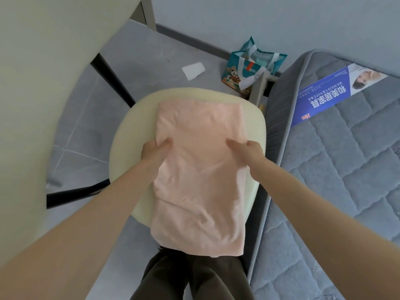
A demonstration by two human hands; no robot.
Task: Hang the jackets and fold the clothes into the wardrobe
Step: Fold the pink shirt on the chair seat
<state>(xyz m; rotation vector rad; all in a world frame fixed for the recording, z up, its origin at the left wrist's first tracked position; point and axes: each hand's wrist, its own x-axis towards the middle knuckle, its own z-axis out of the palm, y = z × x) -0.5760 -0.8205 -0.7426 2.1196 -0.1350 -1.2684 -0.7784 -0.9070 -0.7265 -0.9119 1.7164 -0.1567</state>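
Note:
A pale pink garment (201, 161), folded into a long rectangle, lies on the cream seat of a chair (127, 135) and hangs over the near edge of the seat. My left hand (153, 151) grips its left edge with the thumb on top and the fingers under the cloth. My right hand (246, 149) grips the right edge the same way, at the same height. The wardrobe is not in view.
A grey quilted mattress (337, 174) with a blue label lies close on the right. A teal printed bag (249, 68) and a white paper scrap (193, 70) sit on the grey floor beyond the chair. A cream table top (43, 72) with black legs fills the left.

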